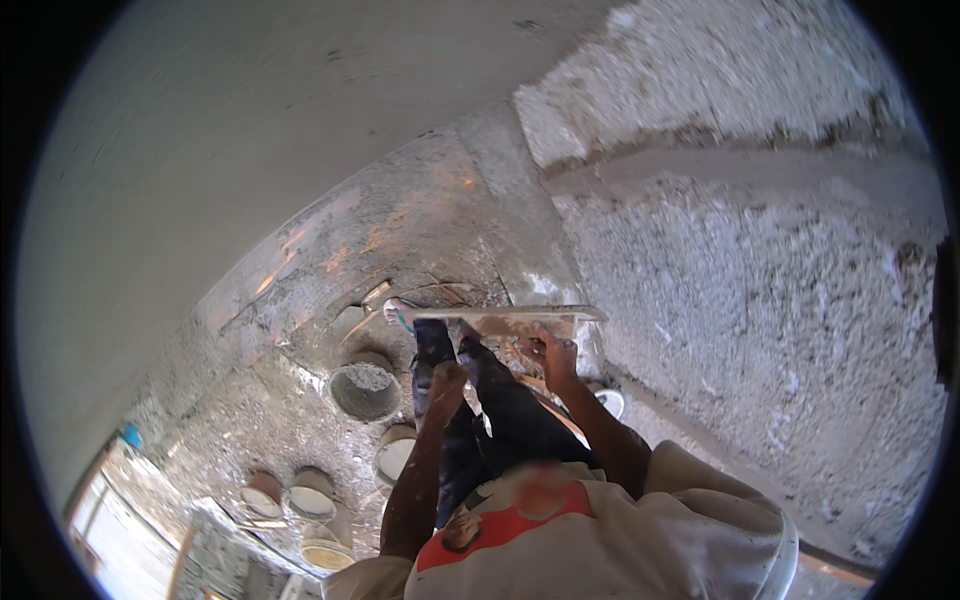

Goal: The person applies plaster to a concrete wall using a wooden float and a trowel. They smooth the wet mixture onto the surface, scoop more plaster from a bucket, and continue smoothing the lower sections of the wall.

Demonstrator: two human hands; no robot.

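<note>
A long, narrow straight board (545, 313), pale along its upper edge and smeared brown, lies crosswise before my legs. My right hand (556, 358) is bent closed at the right part of the board, its fingers against the near side. To the left, my left hand (448, 379) is closed in front of my dark trousers, below the board; what it holds, if anything, is hidden. Past the board's left end a foot in a sandal (396, 308) shows on the floor.
A bucket of grey mortar (368, 377) stands left of my legs. Several more buckets (312, 495) stand at the lower left. A smooth grey wall (230, 130) rises on the left, and a rough wall (700, 290) on the right. Debris litters the floor (250, 400).
</note>
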